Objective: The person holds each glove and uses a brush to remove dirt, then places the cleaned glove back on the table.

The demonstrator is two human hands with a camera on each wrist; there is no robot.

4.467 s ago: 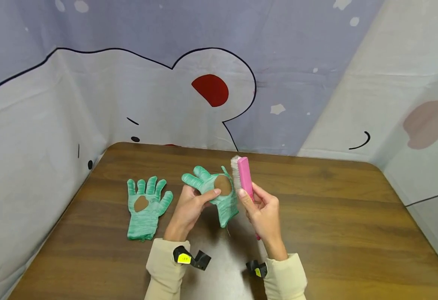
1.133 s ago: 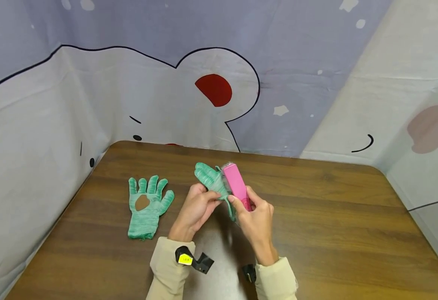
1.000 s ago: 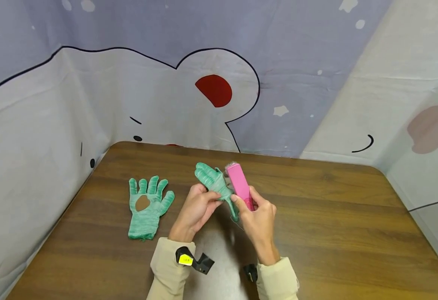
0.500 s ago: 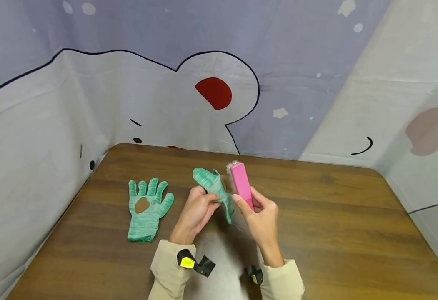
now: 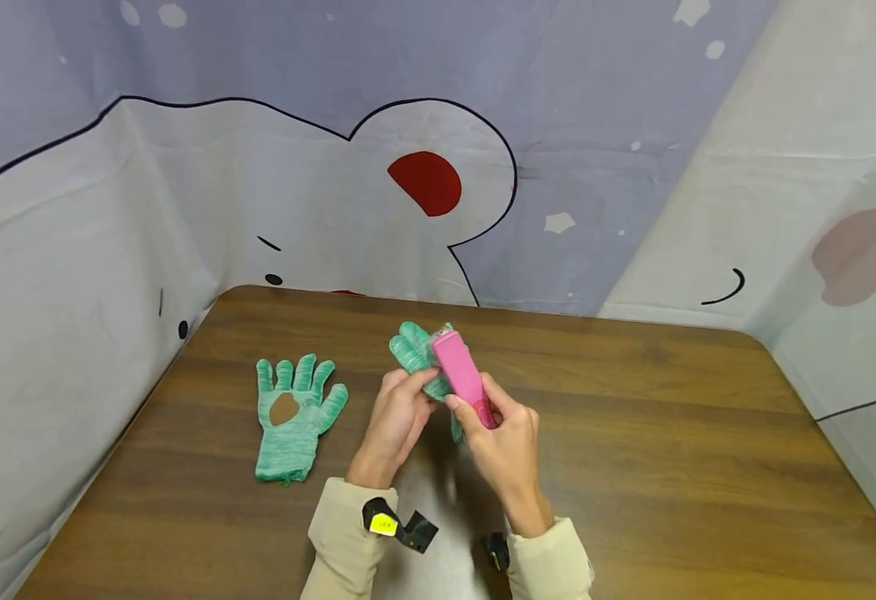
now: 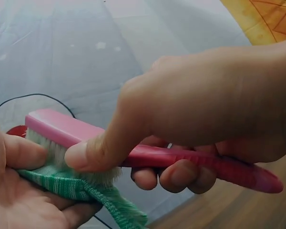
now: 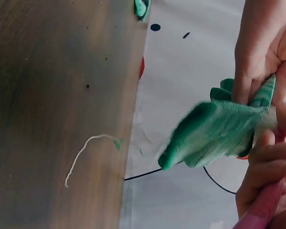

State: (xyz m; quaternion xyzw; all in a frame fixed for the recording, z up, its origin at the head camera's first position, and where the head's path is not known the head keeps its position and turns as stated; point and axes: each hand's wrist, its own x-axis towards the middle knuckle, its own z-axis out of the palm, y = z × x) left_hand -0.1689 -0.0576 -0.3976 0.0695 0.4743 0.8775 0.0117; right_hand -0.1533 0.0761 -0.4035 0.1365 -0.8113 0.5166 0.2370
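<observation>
In the head view, my left hand (image 5: 392, 425) pinches a green knitted glove (image 5: 411, 347) above the table. My right hand (image 5: 507, 446) grips a pink brush (image 5: 458, 367) by its handle, the brush head over the glove. The left wrist view shows the pale bristles (image 6: 105, 175) against the green fabric (image 6: 62, 185), beside the left thumb. From the right wrist camera, the glove's cuff (image 7: 200, 133) hangs loose, with a pale thread (image 7: 86, 145) dangling from it. The brush covers much of the held glove in the head view.
A second green glove (image 5: 287, 442) with a brown oval patch (image 5: 283, 408) lies flat on the wooden table (image 5: 670, 450), left of the hands. Printed cloth (image 5: 257, 183) stands behind the table and at its sides.
Compared with half a second ago, the brush and right hand have moved left onto the held glove. The left thumb has shifted up slightly. The glove on the table has stayed put.
</observation>
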